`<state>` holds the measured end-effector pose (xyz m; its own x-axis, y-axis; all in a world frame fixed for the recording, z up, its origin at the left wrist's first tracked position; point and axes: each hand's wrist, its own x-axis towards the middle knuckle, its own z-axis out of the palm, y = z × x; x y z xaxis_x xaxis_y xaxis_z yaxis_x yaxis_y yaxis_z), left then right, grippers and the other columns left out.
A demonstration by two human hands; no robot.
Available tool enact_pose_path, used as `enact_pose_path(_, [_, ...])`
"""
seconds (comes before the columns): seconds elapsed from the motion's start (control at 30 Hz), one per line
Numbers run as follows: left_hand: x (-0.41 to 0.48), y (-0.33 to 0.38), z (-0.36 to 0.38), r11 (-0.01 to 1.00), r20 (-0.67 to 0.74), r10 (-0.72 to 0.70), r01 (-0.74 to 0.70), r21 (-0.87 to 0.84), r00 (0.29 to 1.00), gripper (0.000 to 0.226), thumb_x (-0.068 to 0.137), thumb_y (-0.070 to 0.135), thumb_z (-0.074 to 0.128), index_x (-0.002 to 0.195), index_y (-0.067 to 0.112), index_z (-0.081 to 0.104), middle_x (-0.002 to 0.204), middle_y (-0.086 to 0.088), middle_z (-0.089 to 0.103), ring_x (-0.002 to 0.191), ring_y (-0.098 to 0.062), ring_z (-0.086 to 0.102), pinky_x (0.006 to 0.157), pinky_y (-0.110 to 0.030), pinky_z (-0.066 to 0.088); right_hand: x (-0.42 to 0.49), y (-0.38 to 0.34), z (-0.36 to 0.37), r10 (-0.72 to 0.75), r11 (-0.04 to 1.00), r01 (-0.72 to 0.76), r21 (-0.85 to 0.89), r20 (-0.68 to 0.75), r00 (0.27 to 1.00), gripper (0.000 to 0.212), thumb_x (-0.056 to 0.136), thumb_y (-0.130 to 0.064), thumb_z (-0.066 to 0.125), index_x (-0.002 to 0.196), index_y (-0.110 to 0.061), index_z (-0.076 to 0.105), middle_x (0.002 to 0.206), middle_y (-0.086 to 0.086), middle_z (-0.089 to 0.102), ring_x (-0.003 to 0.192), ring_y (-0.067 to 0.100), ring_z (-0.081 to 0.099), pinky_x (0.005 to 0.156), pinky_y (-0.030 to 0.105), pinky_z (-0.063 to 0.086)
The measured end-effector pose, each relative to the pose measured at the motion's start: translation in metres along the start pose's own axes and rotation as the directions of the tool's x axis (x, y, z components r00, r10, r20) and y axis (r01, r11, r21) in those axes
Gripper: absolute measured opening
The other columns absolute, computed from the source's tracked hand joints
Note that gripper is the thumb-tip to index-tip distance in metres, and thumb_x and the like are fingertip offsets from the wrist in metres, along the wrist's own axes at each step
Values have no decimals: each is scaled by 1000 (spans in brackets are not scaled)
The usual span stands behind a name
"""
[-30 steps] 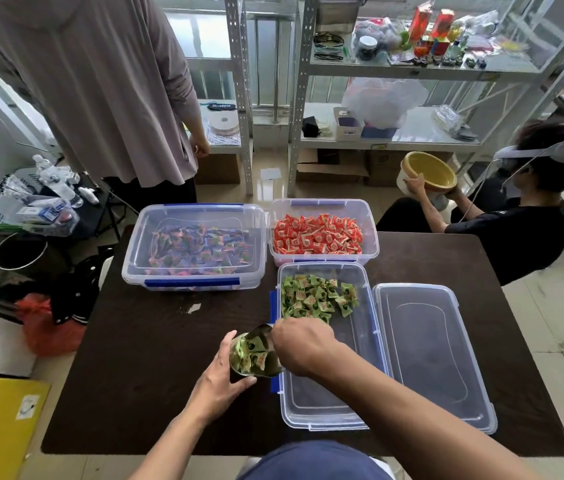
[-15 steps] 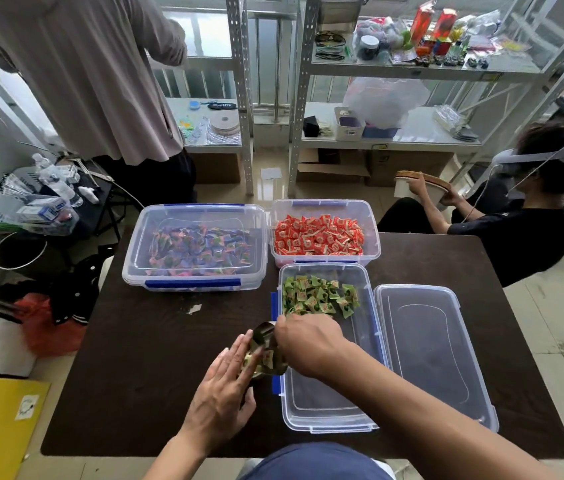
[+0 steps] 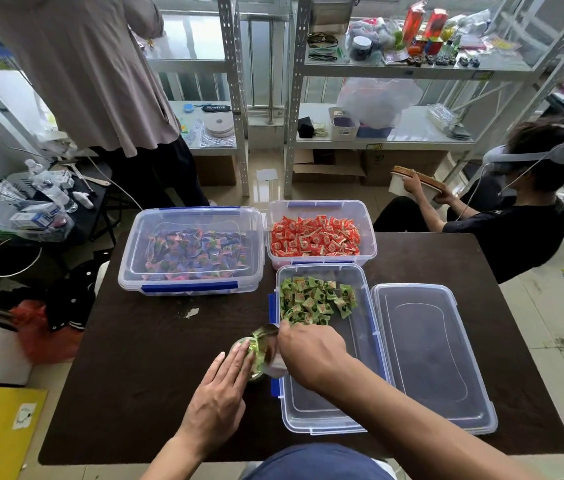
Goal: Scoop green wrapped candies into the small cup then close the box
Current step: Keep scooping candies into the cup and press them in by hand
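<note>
Right hand (image 3: 311, 355) grips a metal scoop (image 3: 266, 344), tilted over the small cup (image 3: 244, 358); its fingers are closed around the scoop's handle end. Green wrapped candies (image 3: 315, 299) mostly lie heaped at the far end of the open clear box (image 3: 329, 403), near the middle of the bench (image 3: 156, 341); a few blur between scoop and cup. The cup stands on the bench just left of the box's blue-latched left wall. Left hand (image 3: 218, 396) lies flat, fingers (image 3: 239, 358) straight and together, touching the cup's near side, holding nothing. The lid (image 3: 429, 358) lies beside the box, toward the bench's right edge. Two more boxes sit along the far edge.
</note>
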<state>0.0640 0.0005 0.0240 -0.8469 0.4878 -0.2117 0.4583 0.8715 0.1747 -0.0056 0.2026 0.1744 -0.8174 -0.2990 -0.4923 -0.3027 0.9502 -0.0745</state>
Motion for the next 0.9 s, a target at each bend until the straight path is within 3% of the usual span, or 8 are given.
enact_pose_path(0.2, [-4,0,4,999,95,17,-21,46,995,87,72,18,56,155,13,33,165,-12,23,151,-27,26,116,-49,21,-14,18,4,-7,1000,6,-12,-100,995,63,94,-6,49,153,-6,26,123,13,66,105,36,66,67,38,41])
enact_pose_path(0.4, [13,3,1,987,206,29,-60,148,978,74,74,24,37,143,3,51,153,-20,44,141,-36,43,114,-51,23,-35,56,18,73,987,-49,151,-162,984,41,101,-34,50,136,-16,40,110,8,70,95,33,68,66,39,45])
enact_pose_path(0.53, [30,5,-2,977,282,54,-109,185,958,68,75,27,45,136,-3,57,140,-24,57,130,-31,57,112,-45,43,-44,82,38,186,961,-162,225,-91,978,31,100,-41,47,122,-19,45,109,9,68,96,34,67,70,41,48])
enact_pose_path(0.6, [40,7,-7,979,289,44,-99,178,956,70,84,30,51,145,-5,43,149,-27,45,139,-33,48,116,-44,35,-47,92,52,233,942,-211,262,-54,971,25,100,-42,47,115,-21,45,110,7,68,98,33,66,70,41,47])
enact_pose_path(0.7, [55,11,-12,970,351,38,-119,213,936,70,97,24,38,156,-4,13,163,-27,15,152,-34,19,124,-42,11,-49,102,74,282,910,-264,319,-11,959,22,98,-43,48,107,-24,44,108,5,67,96,32,65,71,41,48])
enact_pose_path(0.9, [70,4,-27,958,464,104,-214,190,879,67,101,20,39,158,1,9,165,-23,11,153,-31,18,124,-39,16,-24,114,122,355,760,-367,536,130,926,16,94,-40,45,93,-24,47,87,3,69,84,29,66,76,44,54])
